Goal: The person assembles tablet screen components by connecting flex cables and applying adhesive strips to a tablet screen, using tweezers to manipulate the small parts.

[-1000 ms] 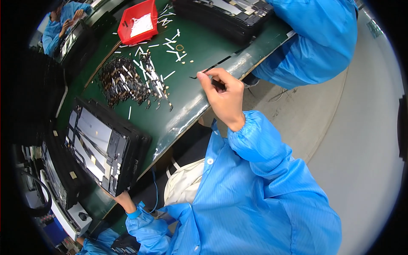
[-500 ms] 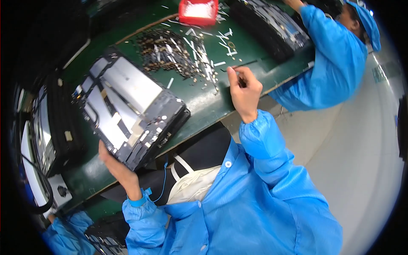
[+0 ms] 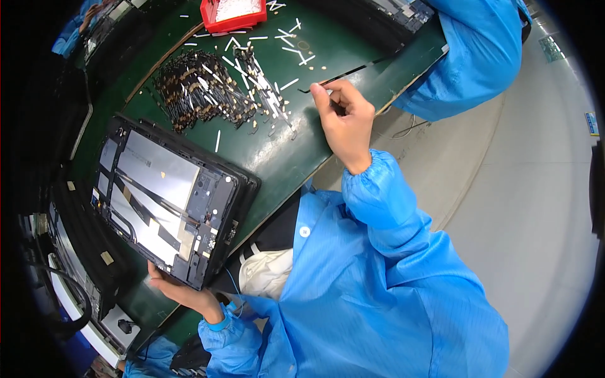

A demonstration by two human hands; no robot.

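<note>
A stack of opened tablets [image 3: 161, 173] is tilted at the left of the bench, its top one showing silver panels and a dark circuit strip. My left hand [image 3: 183, 296] grips the lower edge; some fingers are hidden beneath it. Over the bench's front edge, my right hand [image 3: 346, 123] is closed in a pinch on a thin black strip [image 3: 362, 68], whose bent end sticks out past the thumb. Left of that hand lies a heap of thin black strips [image 3: 195, 88] with gold-coloured ends, mixed with white slips [image 3: 261, 82].
A red bin [image 3: 233, 24] of white pieces stands at the far side of the green bench [image 3: 277, 157]. More tablets [image 3: 79, 246] are stacked at left. At right, a co-worker's blue sleeve [image 3: 472, 57] is beside another stack [image 3: 397, 19]. A white cable [image 3: 406, 129] hangs below the bench.
The view has shifted, so the bench things sit further left. The tablet stack has turned slightly and lies lower in view. My right hand keeps its pinch, and the strip shows more clearly.
</note>
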